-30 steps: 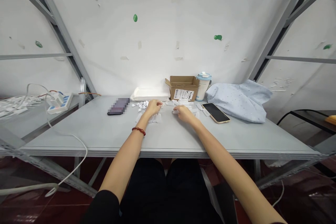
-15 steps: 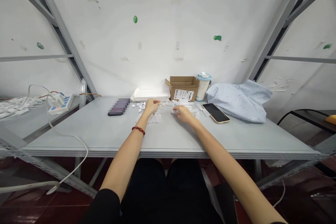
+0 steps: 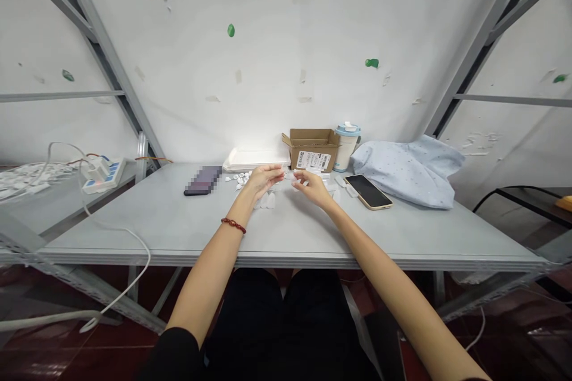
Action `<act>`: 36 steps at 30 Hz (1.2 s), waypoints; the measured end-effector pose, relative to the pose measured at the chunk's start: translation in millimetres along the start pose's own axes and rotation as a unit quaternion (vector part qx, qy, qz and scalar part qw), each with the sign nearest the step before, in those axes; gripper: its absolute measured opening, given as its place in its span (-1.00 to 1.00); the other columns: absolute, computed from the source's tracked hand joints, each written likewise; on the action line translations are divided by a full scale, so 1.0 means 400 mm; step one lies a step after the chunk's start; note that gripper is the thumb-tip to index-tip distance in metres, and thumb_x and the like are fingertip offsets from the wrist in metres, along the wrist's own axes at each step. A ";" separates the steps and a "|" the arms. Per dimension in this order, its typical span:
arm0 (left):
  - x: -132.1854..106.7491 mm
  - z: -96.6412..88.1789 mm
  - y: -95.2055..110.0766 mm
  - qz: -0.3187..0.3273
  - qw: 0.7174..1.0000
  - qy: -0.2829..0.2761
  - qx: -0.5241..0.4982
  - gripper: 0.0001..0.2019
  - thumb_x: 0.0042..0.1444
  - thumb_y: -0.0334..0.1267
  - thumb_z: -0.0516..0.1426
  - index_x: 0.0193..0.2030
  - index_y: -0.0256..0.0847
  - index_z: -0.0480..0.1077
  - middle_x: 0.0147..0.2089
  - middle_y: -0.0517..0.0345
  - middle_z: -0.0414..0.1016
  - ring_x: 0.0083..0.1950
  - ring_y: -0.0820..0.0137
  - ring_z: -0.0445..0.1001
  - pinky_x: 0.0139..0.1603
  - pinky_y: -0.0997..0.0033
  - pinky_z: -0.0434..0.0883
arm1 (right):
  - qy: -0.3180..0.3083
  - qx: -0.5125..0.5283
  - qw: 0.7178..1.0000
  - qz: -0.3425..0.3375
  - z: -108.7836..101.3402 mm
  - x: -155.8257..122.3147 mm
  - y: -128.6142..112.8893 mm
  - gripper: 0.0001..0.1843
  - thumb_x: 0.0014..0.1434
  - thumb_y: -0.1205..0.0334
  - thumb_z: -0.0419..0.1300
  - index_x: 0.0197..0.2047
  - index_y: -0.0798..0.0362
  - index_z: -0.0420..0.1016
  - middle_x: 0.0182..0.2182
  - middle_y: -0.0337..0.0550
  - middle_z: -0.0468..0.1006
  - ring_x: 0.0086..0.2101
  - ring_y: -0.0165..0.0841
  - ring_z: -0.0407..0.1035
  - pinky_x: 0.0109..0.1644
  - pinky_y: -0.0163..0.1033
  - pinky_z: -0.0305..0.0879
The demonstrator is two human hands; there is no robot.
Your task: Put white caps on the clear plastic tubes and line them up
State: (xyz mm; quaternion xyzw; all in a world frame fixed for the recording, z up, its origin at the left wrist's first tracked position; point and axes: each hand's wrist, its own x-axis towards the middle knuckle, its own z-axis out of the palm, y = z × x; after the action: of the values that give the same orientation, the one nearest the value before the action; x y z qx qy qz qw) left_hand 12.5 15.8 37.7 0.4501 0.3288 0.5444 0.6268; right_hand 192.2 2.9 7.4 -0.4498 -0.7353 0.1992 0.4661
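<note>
My left hand (image 3: 264, 178) and my right hand (image 3: 311, 186) face each other low over the middle of the table, fingertips a short gap apart. A small whitish translucent piece (image 3: 292, 178) is pinched in my right fingers. The left fingertips are pressed together, and what they hold is too small to make out. Under and in front of the left wrist lie several clear rounded plastic pieces (image 3: 267, 200). Small white parts (image 3: 241, 180) are scattered left of that hand. More clear pieces (image 3: 351, 191) lie right of my right hand.
Behind my hands stand white trays (image 3: 257, 159), an open cardboard box (image 3: 314, 152) and a lidded cup (image 3: 345, 149). To the right are a phone (image 3: 369, 191) and a pale blue cloth (image 3: 406, 169). A dark purple, partly blurred item (image 3: 203, 180) lies left. A power strip (image 3: 105, 177) sits farther left.
My left hand has moved right from the small parts, toward my right hand. My right hand has lifted slightly, with the whitish piece now showing at its fingertips.
</note>
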 end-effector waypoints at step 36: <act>-0.025 0.030 -0.015 0.017 0.987 -0.003 0.162 -0.67 -0.35 -0.12 0.40 -0.43 -0.26 0.52 -0.35 0.08 0.52 -0.30 0.41 0.41 -0.26 0.40 0.30 | -0.004 0.086 0.996 0.008 0.008 -0.004 -0.012 -0.75 0.01 0.27 0.23 -0.19 0.11 0.50 -0.26 -0.09 0.58 -0.33 -0.35 0.45 -0.19 -0.19 0.39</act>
State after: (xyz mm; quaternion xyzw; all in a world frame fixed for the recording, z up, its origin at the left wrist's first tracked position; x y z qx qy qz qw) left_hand 23.6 3.6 36.0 0.5534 0.4029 0.4931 0.5370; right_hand 187.4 -0.5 8.2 -0.4128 -0.7136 0.2671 0.4990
